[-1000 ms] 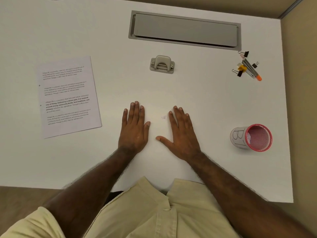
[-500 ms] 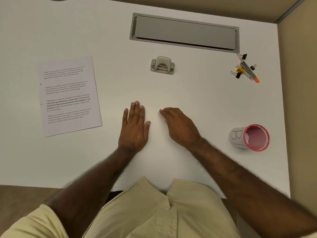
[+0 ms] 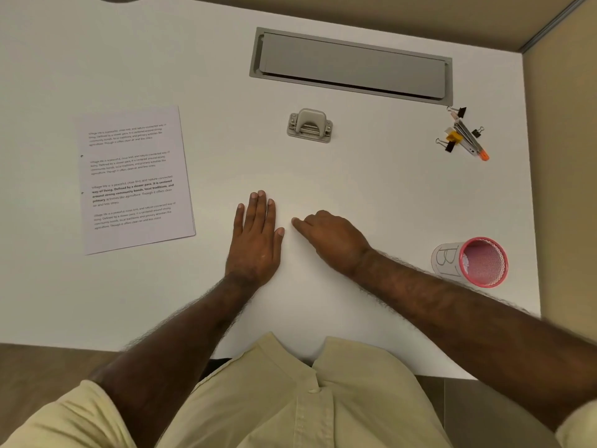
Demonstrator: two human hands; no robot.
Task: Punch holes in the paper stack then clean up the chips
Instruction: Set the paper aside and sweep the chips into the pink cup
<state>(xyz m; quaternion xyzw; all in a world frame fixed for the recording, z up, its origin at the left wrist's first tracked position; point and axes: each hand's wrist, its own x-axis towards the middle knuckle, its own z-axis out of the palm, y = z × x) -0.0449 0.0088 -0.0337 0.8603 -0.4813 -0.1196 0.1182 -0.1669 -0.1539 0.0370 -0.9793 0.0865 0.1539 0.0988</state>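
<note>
1. Paper stack (image 3: 137, 179) lies flat on the white desk (image 3: 371, 195), far left, long axis running away from the person, slightly rotated. Two small dark marks on its left margin read as punched holes, so punching looks done.
2. Hole punch (image 3: 310, 126) sits parked ahead of both hands, well apart from the stack and from either hand. Nothing is loaded in it.
3. Left hand (image 3: 255, 234): flat, palm down, fingers together, thumb slightly out. It holds nothing and rests on the desk between the stack and the right hand.
4. Right hand (image 3: 332, 239): fingers curled, fingertips (image 3: 295, 222) pinched together and pressed to the desk, just beside the left thumb. It may be nipping a chip, but no chip is resolvable in this view, so I can't tell whether it grips anything.
5. Judgement: this is the cleanup phase, picking or sweeping chips in the gap between the two hands.
6. Key relation: pink mesh cup (image 3: 478, 261) lies on its side at the right, mouth facing the person and the right desk edge, with white bits inside. It is well apart from the pinch point, on the right hand's side.
7. So the right hand is the nearer carrier. The move would run rightward and slightly toward the person.
8. Risk: chips are tiny and white on a white desk, so they are easy to drop or miss.
9. Binder clips and pens (image 3: 463, 139) at far right are off the path.
</note>
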